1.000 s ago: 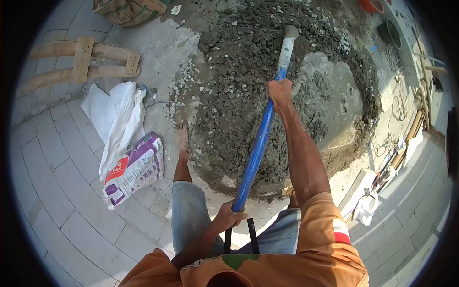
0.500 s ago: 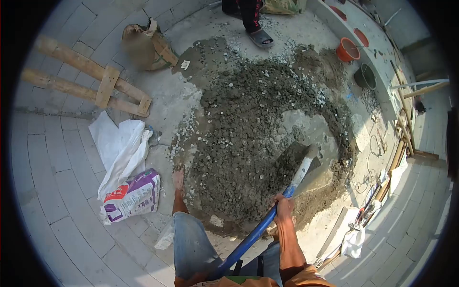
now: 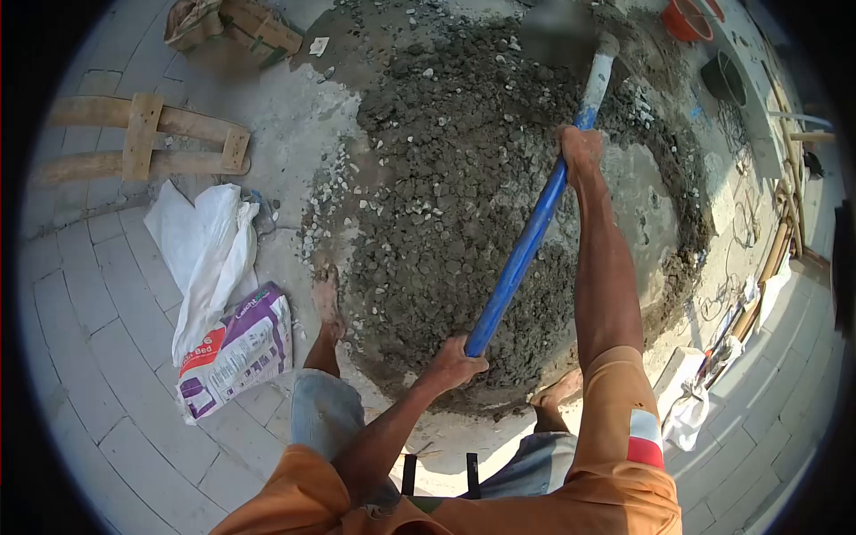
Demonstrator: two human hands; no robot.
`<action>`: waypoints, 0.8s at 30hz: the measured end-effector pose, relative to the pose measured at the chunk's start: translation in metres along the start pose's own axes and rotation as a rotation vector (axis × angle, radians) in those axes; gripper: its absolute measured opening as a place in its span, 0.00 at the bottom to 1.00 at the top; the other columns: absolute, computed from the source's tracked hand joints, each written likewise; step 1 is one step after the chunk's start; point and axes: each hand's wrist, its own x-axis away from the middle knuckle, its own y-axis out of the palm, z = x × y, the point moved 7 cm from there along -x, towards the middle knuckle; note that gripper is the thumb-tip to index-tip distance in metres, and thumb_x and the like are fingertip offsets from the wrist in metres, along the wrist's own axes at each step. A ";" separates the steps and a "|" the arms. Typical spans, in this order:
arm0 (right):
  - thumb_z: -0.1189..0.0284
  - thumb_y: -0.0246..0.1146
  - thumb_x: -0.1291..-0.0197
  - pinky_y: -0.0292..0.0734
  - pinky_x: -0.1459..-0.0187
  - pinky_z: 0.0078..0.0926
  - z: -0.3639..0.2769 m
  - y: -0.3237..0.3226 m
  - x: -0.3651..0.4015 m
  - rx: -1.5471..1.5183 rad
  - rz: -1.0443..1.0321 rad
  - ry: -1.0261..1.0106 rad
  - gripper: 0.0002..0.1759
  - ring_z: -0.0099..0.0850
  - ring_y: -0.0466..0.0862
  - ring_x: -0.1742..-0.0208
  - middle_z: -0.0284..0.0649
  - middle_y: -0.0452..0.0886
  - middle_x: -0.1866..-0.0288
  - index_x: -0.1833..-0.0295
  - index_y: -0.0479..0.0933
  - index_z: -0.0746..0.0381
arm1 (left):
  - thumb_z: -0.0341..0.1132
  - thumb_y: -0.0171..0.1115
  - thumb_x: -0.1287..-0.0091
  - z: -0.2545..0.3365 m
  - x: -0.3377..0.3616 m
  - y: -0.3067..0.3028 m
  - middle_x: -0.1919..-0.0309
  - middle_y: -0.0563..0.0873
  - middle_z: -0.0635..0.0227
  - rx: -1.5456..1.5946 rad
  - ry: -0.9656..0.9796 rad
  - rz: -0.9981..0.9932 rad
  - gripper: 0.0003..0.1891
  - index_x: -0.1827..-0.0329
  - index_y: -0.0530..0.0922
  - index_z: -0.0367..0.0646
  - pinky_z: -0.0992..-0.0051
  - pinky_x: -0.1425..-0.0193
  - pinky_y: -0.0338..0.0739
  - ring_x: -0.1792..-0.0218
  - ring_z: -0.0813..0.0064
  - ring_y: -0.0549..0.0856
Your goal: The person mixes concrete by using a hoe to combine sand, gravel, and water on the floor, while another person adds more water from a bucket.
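The right arm stretches straight toward 1 o'clock, and the right hand [image 3: 580, 147] has its grip clamped high on the shovel [image 3: 522, 250], on its smooth blue shaft. The left arm is bent, and the left hand [image 3: 459, 361] has its grip closed around the shaft's low end. The blurred blade [image 3: 555, 28] sits at 12 o'clock over the coarse, grey, lumpy gravel mix [image 3: 446, 196]. A crumpled white sack [image 3: 205, 241] lies at 9 o'clock.

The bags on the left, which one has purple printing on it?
The printed bag lying lowest in view, with purple and red panels. The crumpled white sack just above it is plain; the brown sack at the top edge has none.
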 end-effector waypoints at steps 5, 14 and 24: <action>0.75 0.58 0.52 0.71 0.81 0.36 0.058 -0.013 0.067 0.104 -0.117 0.150 0.11 0.34 0.79 0.82 0.43 0.76 0.81 0.70 0.74 0.75 | 0.28 0.69 0.46 -0.030 0.109 0.039 0.84 0.74 0.72 0.130 -0.118 -0.047 0.11 0.68 0.72 0.41 0.77 0.80 0.67 0.85 0.82 0.74; 0.75 0.58 0.44 0.70 0.82 0.28 0.125 -0.123 0.327 -0.528 -0.228 0.636 0.07 0.27 0.71 0.84 0.35 0.69 0.83 0.74 0.70 0.62 | 0.40 0.66 0.43 -0.052 0.374 0.019 0.66 0.83 0.58 -0.306 -0.234 -0.096 0.18 0.52 0.78 0.42 0.69 0.57 0.75 0.62 0.67 0.83; 0.81 0.55 0.45 0.68 0.82 0.29 0.025 -0.199 0.336 -0.741 -0.022 0.493 0.03 0.28 0.71 0.82 0.37 0.68 0.79 0.70 0.69 0.65 | 0.44 0.66 0.44 0.002 0.357 -0.009 0.59 0.83 0.50 -0.771 -0.120 -0.142 0.21 0.49 0.78 0.45 0.64 0.52 0.76 0.55 0.57 0.84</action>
